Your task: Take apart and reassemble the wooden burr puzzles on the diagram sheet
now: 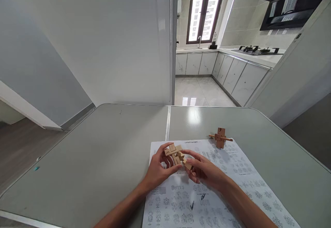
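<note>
Pale wooden interlocking puzzle pieces (173,151) are held above a printed sheet, partly joined into a cluster with dark markings on one piece. My left hand (160,166) grips the cluster from the left, thumb below and fingers behind it. My right hand (203,167) pinches a notched wooden puzzle piece (187,165) against the cluster's right side, its index finger reaching over the top. Whether that piece is locked into the others I cannot tell. The printed sheet (181,197) lies under both hands and carries rows of small assembly drawings.
A darker brown wooden cross-shaped puzzle (220,137) with a thin rod stands at the sheet's far right edge. The grey table (103,159) has a seam down its middle. A small teal bit (36,168) lies near the left edge. Beyond are a white wall and a kitchen.
</note>
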Tool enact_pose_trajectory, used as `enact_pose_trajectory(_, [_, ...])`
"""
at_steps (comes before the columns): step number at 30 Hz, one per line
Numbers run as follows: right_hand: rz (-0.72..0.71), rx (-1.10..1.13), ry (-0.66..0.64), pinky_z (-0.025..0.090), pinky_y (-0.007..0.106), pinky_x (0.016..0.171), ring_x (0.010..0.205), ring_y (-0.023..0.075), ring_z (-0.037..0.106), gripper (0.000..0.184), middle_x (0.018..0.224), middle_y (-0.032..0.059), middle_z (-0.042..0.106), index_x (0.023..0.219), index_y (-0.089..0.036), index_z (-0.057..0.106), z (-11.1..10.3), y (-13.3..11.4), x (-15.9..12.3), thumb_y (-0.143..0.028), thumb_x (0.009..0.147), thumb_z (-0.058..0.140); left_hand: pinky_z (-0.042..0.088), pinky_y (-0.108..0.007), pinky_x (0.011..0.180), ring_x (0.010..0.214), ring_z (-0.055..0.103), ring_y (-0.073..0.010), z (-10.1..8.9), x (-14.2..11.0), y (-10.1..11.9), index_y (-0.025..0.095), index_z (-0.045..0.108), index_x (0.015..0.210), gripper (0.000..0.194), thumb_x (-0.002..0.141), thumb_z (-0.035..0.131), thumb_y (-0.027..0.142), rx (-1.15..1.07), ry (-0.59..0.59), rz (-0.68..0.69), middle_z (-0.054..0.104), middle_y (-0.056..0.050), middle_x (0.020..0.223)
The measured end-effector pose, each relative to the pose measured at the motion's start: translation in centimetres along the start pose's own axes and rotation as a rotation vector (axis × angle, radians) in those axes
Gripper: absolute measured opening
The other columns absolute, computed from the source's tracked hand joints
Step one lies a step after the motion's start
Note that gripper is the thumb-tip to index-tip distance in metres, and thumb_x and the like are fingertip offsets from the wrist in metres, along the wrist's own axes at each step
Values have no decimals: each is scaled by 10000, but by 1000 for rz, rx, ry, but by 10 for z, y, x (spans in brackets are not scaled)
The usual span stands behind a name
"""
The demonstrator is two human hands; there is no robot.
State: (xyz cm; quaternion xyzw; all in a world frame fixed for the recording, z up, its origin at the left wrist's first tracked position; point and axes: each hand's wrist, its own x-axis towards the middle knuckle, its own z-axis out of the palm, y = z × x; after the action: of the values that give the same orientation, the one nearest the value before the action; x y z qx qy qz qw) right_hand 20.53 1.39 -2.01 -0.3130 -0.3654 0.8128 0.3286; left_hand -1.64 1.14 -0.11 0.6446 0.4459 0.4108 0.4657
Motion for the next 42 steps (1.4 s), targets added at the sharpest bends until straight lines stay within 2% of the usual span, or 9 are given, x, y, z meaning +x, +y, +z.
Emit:
enact_pose_trajectory(2, [-4,45,-27,405,212,467,495,115,595,757,675,-29,670,1485,-200,429,-2,2,0,-503,896,796,584,-305,768,888,708,-186,0,0,0,250,517,1388,697,799,864,386,5,-31,12,733,-61,1119])
enact_pose_trajectory(9, [-63,130,-140,434,198,492,518,83,610,722,819,23,710,1350,-178,564,-10,8,3,-498,798,901,559,-281,712,738,644,-136,1,0,-2,256,519,1394,734,778,883,415,16,-72,16,725,-24,999])
enact_pose_trajectory(16, [-54,53,-133,427,194,439,444,87,585,651,715,-7,682,1295,-150,588,-10,9,5,-469,812,886,536,-264,674,701,599,-123,0,0,-3,257,522,1406,717,793,867,396,55,-91,37,683,-3,921])
enact_pose_trajectory(22, [-70,-110,-99,401,197,413,397,103,566,638,569,-12,667,1230,-102,624,-1,5,7,-549,824,830,526,-244,648,667,588,-105,1,-2,-2,270,548,1382,679,786,863,349,88,-131,80,676,10,923])
enact_pose_trajectory(26, [-82,-191,-63,424,210,400,396,124,577,607,551,-13,663,1143,-109,647,2,2,7,-604,823,793,521,-232,641,670,587,-102,0,-3,-3,271,554,1381,677,780,859,328,126,-154,110,680,10,938])
enact_pose_trajectory(31, [-104,-279,-94,452,230,391,384,141,581,542,561,4,687,1084,-128,638,0,6,7,-614,869,742,502,-236,645,741,621,-129,-1,-2,-8,277,552,1400,701,774,863,343,205,-215,188,723,-24,1028])
enact_pose_trajectory(38, [-100,-368,-119,452,229,394,373,140,571,598,533,-13,675,1234,-119,622,0,7,5,-588,881,738,526,-266,694,810,631,-160,-1,-2,-5,300,600,1394,687,773,876,399,298,-244,288,680,-55,1084])
enact_pose_trajectory(42, [-120,-407,-121,436,224,378,354,130,538,712,523,-30,653,1297,-125,615,0,8,4,-658,843,745,553,-290,744,945,653,-200,-1,-1,-3,305,620,1371,692,746,895,423,283,-220,335,624,-96,1224])
